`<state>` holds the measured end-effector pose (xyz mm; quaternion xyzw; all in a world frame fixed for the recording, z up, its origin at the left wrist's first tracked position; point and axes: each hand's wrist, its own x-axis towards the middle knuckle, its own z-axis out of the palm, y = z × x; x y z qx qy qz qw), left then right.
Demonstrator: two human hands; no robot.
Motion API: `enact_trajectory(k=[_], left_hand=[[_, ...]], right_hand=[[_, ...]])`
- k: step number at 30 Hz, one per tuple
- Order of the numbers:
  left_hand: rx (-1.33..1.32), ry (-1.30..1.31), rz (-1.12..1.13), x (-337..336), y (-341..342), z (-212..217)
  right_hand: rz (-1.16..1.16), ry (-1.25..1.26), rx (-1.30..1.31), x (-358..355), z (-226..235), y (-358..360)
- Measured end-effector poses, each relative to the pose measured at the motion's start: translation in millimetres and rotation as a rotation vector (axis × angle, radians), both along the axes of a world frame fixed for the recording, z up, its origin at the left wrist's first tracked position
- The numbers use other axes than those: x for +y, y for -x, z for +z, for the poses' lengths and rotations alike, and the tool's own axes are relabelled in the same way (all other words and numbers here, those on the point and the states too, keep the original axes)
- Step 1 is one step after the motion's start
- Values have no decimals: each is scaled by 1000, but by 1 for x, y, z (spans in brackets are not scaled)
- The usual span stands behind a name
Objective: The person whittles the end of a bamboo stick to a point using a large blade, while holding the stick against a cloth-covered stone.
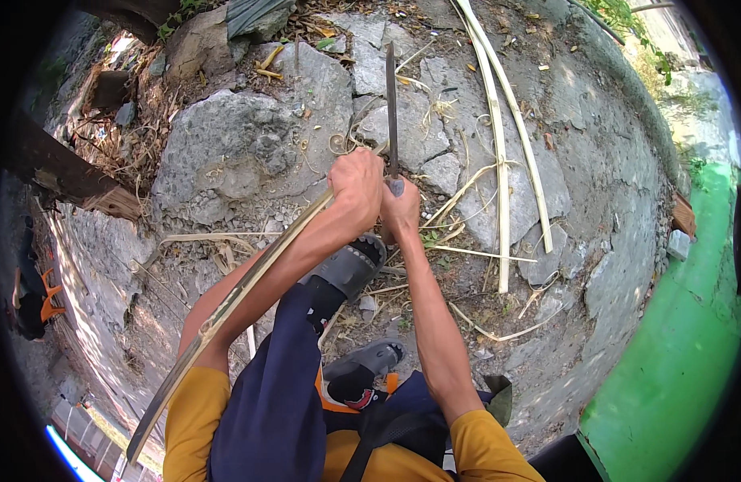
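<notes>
My left hand [356,183] is closed around a long split bamboo strip [254,277], whose rest slants along my left forearm to the lower left. Pressed close beside it, my right hand [400,210] grips the handle of a knife [392,112]. Its long, narrow dark blade points away from me, almost straight ahead. A thin curled shaving [338,145] shows just beyond my left hand. Both hands are above my sandalled foot [356,263], and my fingers partly hide the knife handle and the strip's far end.
Two long pale bamboo strips [500,177] lie on the cracked concrete to the right, among loose shavings [459,201]. A big rough stone [226,153] lies at left, near a wooden post [81,177]. A green surface [667,345] fills the right side.
</notes>
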<state>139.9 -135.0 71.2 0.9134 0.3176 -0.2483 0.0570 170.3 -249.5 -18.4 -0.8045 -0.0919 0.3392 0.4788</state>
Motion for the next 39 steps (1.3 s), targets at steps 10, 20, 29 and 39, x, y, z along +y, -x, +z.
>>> enact_trajectory(k=[10, 20, 29, 39], left_hand=[[-73, 145, -5, 31, 8, 8], [-64, 196, -48, 39, 4, 13], [-25, 182, -65, 51, 5, 5], [-21, 132, -107, 43, 0, 2]], right_hand=[[59, 15, -56, 12, 10, -1], [67, 42, -117, 15, 19, -1], [89, 55, -117, 13, 27, -5], [69, 63, -92, 1, 24, -8]])
